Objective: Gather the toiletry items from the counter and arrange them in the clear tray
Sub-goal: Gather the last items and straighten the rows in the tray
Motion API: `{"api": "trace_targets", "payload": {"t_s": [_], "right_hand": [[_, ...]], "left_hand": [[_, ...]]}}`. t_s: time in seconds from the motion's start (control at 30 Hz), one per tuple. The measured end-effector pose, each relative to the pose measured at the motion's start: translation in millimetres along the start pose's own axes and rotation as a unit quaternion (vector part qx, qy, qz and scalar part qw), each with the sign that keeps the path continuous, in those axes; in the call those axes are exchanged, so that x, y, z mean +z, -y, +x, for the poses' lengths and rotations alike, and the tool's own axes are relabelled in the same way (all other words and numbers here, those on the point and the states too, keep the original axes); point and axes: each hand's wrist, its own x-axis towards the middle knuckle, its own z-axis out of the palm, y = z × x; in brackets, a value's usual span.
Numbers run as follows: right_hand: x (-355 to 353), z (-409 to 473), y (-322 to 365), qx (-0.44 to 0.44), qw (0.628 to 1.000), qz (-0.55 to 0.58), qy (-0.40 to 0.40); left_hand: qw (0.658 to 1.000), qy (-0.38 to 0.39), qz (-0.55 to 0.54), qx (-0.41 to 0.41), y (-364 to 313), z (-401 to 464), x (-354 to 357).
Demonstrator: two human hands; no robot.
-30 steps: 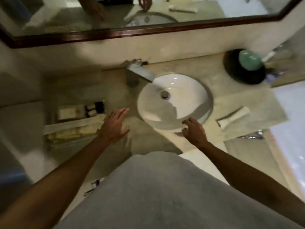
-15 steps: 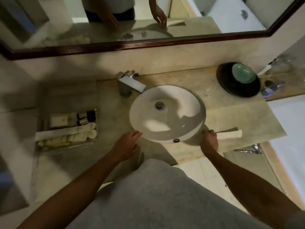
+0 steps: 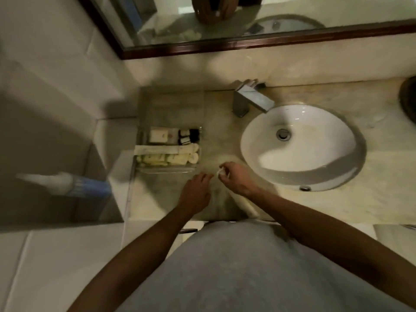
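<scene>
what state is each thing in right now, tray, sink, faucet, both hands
clear tray: partly filled, white packets and small dark bottles lined up in it, near strip bare
sink: dry-looking, drain open
faucet: no water running
right hand: pinched on a small white item, above the counter
left hand: beside the right, palm down; blurred, grip unclear

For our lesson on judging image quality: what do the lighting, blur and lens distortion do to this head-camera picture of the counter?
Head view: dim, warm light; a hard shadow crosses the sink bowl. Head view: motion blur smears the right hand and the pale item it holds, and the blue-and-white object at far left. Head view: the wide lens bends the mirror frame and counter edges; tray walls barely show.
</scene>
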Motion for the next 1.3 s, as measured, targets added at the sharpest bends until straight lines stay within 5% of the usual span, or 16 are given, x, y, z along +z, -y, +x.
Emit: {"api": "trace_targets", "payload": {"t_s": [0.13, 0.27, 0.53, 0.67, 0.87, 1.13, 1.3], "right_hand": [[5.8, 22.7, 9.8, 0.144, 0.988, 0.042, -0.032], [-1.9, 8.0, -17.0, 0.194, 0.975, -0.107, 0.000], [9.2, -15.2, -40.1, 0.040, 0.962, -0.253, -0.090], [15.6, -8.5, -39.2, -0.013, 0.945, -0.317, -0.085], [28.5, -10.9, -37.4, -0.030, 0.942, -0.321, -0.094], [31.4, -1.9, -16.7, 0.016, 0.951, -0.294, -0.098], [37.5, 38.9, 48.8, -0.069, 0.968, -0.211, -0.116]], "left_hand": [[0.998, -0.037, -0.004, -0.048, 22.7, -18.8, -0.3], [0.997, -0.063, -0.011, -0.034, 33.3, -20.0, 5.5], [0.994, -0.028, 0.071, 0.075, 39.5, 0.6, 0.7], [0.981, -0.097, 0.079, 0.151, 71.5, -1.9, -18.2], [0.974, -0.173, 0.108, 0.097, 139.9, 16.0, -72.9], [0.984, -0.110, 0.110, 0.091, 184.6, 27.6, -78.2], [0.987, -0.153, 0.030, -0.028, 190.9, 27.5, -64.2]]}}
